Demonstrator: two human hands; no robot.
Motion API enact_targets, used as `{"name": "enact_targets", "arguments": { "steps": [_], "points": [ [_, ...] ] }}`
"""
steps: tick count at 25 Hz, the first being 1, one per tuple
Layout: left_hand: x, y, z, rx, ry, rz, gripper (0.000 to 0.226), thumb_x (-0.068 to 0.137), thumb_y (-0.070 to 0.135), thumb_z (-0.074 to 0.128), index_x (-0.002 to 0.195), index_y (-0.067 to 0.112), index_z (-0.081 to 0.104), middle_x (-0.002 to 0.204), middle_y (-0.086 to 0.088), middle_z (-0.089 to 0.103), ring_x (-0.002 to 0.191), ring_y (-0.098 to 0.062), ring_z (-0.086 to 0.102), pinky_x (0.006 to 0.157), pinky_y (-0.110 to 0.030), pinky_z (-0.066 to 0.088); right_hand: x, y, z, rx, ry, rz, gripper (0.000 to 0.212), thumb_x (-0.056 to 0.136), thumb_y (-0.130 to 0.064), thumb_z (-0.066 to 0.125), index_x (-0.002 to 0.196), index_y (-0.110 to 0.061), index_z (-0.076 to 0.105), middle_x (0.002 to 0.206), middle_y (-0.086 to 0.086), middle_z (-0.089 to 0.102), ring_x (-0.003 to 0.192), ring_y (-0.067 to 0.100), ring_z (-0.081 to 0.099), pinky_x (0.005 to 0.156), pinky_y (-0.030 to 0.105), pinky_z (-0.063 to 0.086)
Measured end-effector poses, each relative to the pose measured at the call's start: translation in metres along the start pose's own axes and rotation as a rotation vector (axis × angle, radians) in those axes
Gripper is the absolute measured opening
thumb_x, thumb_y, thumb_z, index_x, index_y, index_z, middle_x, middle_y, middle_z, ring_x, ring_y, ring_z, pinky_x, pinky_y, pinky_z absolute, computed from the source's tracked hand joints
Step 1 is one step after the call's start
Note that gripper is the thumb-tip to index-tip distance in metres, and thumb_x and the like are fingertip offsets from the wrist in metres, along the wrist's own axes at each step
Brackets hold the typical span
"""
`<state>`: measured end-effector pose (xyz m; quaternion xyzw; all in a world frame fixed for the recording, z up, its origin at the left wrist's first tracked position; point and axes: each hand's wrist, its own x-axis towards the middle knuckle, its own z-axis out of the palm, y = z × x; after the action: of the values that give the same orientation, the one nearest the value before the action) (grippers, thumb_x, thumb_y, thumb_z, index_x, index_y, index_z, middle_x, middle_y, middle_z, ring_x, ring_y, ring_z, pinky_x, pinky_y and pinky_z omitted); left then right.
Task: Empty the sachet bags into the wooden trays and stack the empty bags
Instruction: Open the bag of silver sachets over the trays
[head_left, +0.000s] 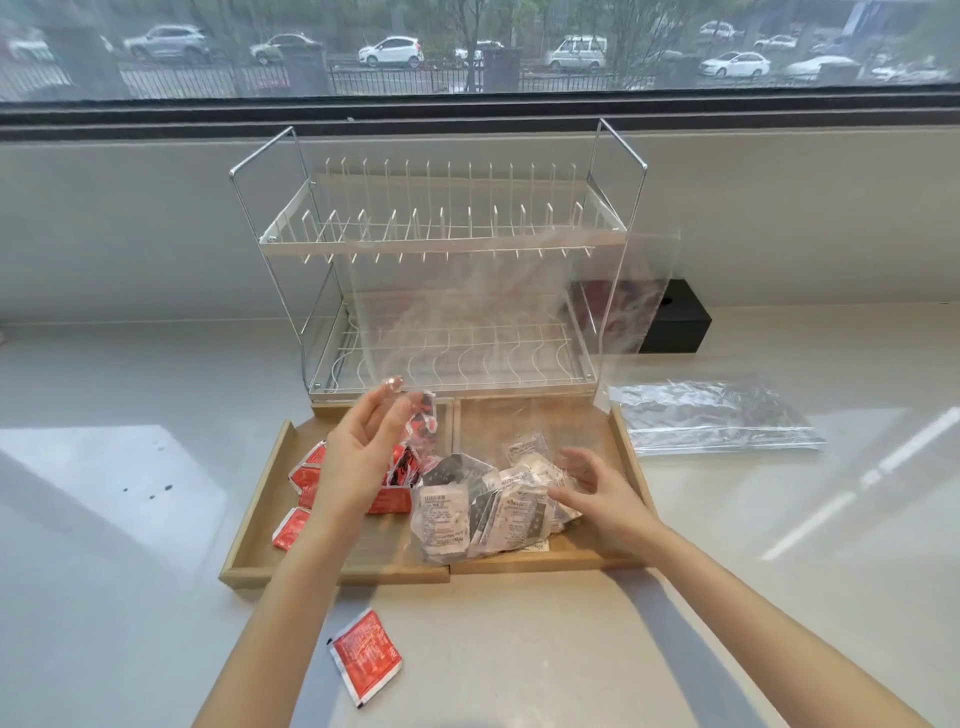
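Note:
Two wooden trays sit side by side in front of me. The left tray (258, 525) holds several red sachets (304, 475). In the right tray (630, 457) lies a pile of white and black sachets (485, 512). A clear sachet bag (519, 312) stands upended above the pile, its mouth down around the sachets. My left hand (363, 457) is raised at the bag's left edge, fingertips pinching the plastic. My right hand (592, 488) rests with spread fingers against the pile's right side. An empty clear bag (717, 421) lies flat to the right of the trays.
One red sachet (366, 654) lies on the counter in front of the trays. A white two-tier wire rack (441, 234) stands directly behind the trays, with a black box (678, 322) to its right. A window sill and wall run behind.

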<state>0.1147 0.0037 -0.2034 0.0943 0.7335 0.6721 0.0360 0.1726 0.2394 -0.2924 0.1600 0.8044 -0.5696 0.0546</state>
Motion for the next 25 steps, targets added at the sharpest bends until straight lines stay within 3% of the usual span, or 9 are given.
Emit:
{"name": "enact_targets", "arguments": {
  "steps": [1,3,5,10,12,16,19,22,25],
  "points": [
    [-0.003,-0.013,0.0,0.073,-0.044,-0.059,0.046,0.085,0.029,0.053,0.13,0.024,0.043,0.116,0.014,0.059,0.103,0.001,0.057,0.083,-0.01,0.046,0.001,0.002,0.002,-0.014,0.005,-0.004,0.055,0.079,-0.012,0.067,0.128,-0.013,0.042,0.117,0.0,0.05,0.119,0.017,0.048,0.097,0.023,0.037],
    [-0.015,-0.042,0.002,0.217,-0.168,-0.177,0.063,0.083,0.029,0.057,0.139,0.026,0.027,0.134,0.009,0.045,0.117,-0.006,0.046,0.095,-0.022,0.041,0.003,0.004,0.003,-0.055,0.013,-0.021,0.05,0.079,-0.01,0.067,0.125,-0.013,0.045,0.119,0.001,0.052,0.115,0.015,0.05,0.097,0.022,0.037],
    [-0.028,-0.063,0.008,0.281,-0.246,-0.215,0.075,0.079,0.025,0.066,0.139,0.028,0.021,0.137,0.011,0.035,0.125,-0.009,0.037,0.106,-0.031,0.031,0.006,0.008,0.005,-0.099,0.03,-0.039,0.048,0.079,-0.012,0.067,0.122,-0.012,0.047,0.123,0.007,0.055,0.112,0.017,0.053,0.099,0.027,0.04],
    [-0.032,-0.081,0.015,0.39,-0.211,-0.162,0.076,0.082,0.018,0.063,0.141,0.018,0.016,0.144,0.002,0.032,0.129,-0.007,0.027,0.101,-0.021,0.022,0.007,0.005,0.012,-0.217,0.081,-0.028,0.052,0.081,-0.017,0.066,0.126,-0.01,0.042,0.107,-0.002,0.049,0.095,0.012,0.049,0.06,0.01,0.037],
    [-0.029,-0.082,0.016,0.475,-0.194,-0.168,0.075,0.084,0.022,0.061,0.142,0.018,0.015,0.146,-0.005,0.034,0.133,-0.02,0.032,0.102,-0.026,0.028,0.008,0.006,0.013,-0.293,0.108,-0.028,0.041,0.083,-0.02,0.064,0.119,-0.007,0.05,0.101,0.001,0.053,0.093,0.014,0.05,0.062,0.018,0.036],
    [-0.033,-0.074,0.019,0.576,-0.17,-0.032,0.064,0.087,0.02,0.056,0.141,0.017,0.021,0.137,-0.022,0.045,0.125,-0.033,0.044,0.101,-0.032,0.034,0.0,0.007,0.018,-0.409,0.223,-0.132,0.03,0.087,-0.025,0.056,0.112,-0.007,0.058,0.113,0.013,0.056,0.107,0.027,0.05,0.089,0.035,0.038],
    [-0.028,-0.057,0.015,0.508,-0.113,0.056,0.06,0.087,0.016,0.055,0.139,0.022,0.026,0.143,-0.007,0.041,0.13,-0.023,0.04,0.104,-0.035,0.031,-0.016,-0.011,0.009,-0.379,0.291,-0.241,0.031,0.092,-0.028,0.048,0.112,-0.007,0.057,0.112,0.016,0.058,0.106,0.031,0.054,0.082,0.032,0.037],
    [-0.025,-0.039,0.015,0.429,-0.086,0.1,0.059,0.088,0.021,0.054,0.139,0.026,0.025,0.143,-0.002,0.039,0.127,-0.014,0.037,0.103,-0.032,0.03,-0.032,-0.03,-0.01,-0.392,0.299,-0.319,0.032,0.095,-0.031,0.04,0.116,-0.011,0.053,0.116,0.015,0.062,0.109,0.03,0.057,0.074,0.032,0.041],
    [-0.034,-0.034,0.021,0.415,-0.142,0.089,0.058,0.09,0.023,0.051,0.14,0.027,0.021,0.147,-0.001,0.033,0.129,-0.014,0.034,0.101,-0.026,0.026,-0.042,-0.031,-0.024,-0.41,0.304,-0.301,0.033,0.094,-0.035,0.04,0.114,-0.012,0.051,0.091,0.01,0.065,0.086,0.027,0.059,0.073,0.041,0.047]
  ]
}}
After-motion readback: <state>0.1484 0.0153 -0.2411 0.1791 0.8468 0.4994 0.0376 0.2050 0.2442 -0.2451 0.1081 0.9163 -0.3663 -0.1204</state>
